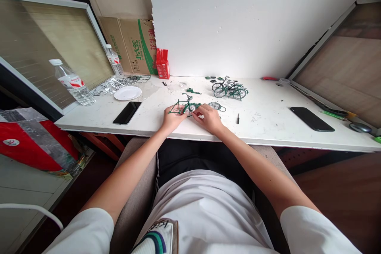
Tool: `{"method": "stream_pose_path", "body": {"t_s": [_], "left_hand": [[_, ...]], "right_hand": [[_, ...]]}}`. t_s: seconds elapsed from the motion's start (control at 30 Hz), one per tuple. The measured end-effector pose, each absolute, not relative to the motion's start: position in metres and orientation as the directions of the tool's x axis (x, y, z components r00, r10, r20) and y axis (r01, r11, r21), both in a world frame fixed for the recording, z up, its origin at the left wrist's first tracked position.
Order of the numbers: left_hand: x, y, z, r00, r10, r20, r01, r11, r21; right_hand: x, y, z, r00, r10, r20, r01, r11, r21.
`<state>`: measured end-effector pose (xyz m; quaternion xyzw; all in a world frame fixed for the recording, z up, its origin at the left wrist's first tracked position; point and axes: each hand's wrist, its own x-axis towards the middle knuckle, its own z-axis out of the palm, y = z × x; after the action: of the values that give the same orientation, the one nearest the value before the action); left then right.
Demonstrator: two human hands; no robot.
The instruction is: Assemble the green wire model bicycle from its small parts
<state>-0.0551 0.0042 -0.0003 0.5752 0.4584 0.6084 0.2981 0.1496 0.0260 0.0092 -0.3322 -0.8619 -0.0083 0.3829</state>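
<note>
A small green model bicycle frame [187,106] with one wheel stands near the front edge of the white table [268,127]. My left hand [172,117] is closed on its left end. My right hand [209,117] pinches at the frame's right side, beside the wheel; what its fingertips hold is too small to make out. A loose spoked wheel [214,105] lies just beyond my right hand. Finished green model bicycles [229,88] stand farther back.
Black phones lie at left [127,112] and right [312,118]. A white plate [127,93], plastic part sprues [119,83], two water bottles [72,83], a red box [162,64] and a cardboard carton [133,43] sit at back left. A small black tool [238,118] and pliers [333,113] lie to the right.
</note>
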Motion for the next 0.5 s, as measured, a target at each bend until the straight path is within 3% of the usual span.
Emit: {"method": "stream_pose_path", "body": {"t_s": [0.5], "left_hand": [[-0.0533,0.0002,0.0042,-0.098,0.901,0.424,0.137,-0.409,0.902]], "right_hand": [[0.1489,0.0232,0.0135,-0.481,0.598,0.641,0.635,0.742,-0.216]]}}
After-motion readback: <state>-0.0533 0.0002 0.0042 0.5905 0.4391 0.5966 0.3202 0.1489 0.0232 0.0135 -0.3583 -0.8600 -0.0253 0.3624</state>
